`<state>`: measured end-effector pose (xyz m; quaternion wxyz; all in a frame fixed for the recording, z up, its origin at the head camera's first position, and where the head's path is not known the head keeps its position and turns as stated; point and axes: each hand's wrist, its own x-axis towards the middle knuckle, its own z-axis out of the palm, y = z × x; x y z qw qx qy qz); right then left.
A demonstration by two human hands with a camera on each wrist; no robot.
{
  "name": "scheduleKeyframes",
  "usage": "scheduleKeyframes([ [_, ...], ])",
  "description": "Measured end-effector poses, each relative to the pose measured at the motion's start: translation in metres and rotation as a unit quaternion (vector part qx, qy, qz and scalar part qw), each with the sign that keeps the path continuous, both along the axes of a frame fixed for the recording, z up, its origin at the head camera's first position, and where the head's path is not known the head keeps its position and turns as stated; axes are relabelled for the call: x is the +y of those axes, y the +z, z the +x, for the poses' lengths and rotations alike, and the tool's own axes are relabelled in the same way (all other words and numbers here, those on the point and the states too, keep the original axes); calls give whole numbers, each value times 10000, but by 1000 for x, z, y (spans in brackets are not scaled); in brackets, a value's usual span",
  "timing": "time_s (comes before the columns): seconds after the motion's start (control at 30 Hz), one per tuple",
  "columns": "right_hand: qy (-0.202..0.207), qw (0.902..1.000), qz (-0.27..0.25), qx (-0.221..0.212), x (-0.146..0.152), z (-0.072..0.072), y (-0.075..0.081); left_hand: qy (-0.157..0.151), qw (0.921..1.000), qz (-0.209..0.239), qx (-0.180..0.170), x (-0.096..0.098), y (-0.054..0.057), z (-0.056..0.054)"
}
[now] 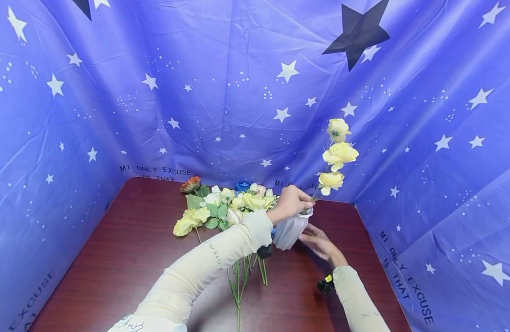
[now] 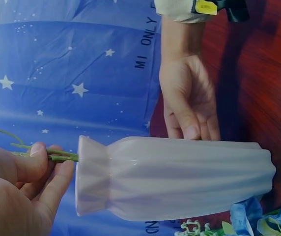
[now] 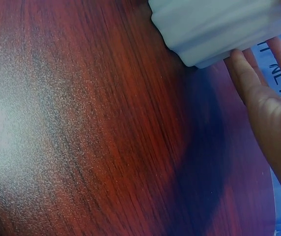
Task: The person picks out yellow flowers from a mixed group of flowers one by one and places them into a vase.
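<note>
A white fluted vase [image 1: 289, 233] stands on the table's right half. Above its mouth my left hand [image 1: 290, 203] pinches the green stems [image 2: 64, 157] of a tall spray of yellow flowers [image 1: 340, 155], which leans up and right. In the left wrist view the stem ends enter the vase's rim; how deep they reach inside is hidden. My right hand [image 1: 321, 244] rests its fairly straight fingers against the vase's right side, as the right wrist view also shows at the lower part of the vase [image 3: 219, 29].
On the dark red wooden table [image 1: 126, 249] several artificial flowers lie left of the vase, among them an orange flower [image 1: 191, 184], a blue rose [image 1: 243, 186] and yellow blooms [image 1: 191, 222]. Their long stems [image 1: 238, 295] point towards the front edge. Blue star-printed cloth [image 1: 226, 92] surrounds the table.
</note>
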<state>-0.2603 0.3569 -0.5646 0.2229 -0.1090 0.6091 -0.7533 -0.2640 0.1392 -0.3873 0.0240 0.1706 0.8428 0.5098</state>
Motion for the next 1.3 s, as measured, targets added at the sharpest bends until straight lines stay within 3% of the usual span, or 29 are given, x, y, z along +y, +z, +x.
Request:
scheduleKeyframes([
  [0.3, 39, 10000, 5, 60, -9, 9, 19, 162, 9991, -389, 55, -1, -1, -2],
  [0.8, 2, 9999, 135, 46, -6, 6, 12, 173, 9953, -937, -191, 3, 3, -5],
  [1.03, -27, 9999, 90, 92, -1, 0, -3, 217, 9944, -1013, -189, 6, 3, -5],
  [1.3, -63, 9996, 103, 263, -1, 0, -6, 339, 9939, -1022, -231, 9, 2, -4],
])
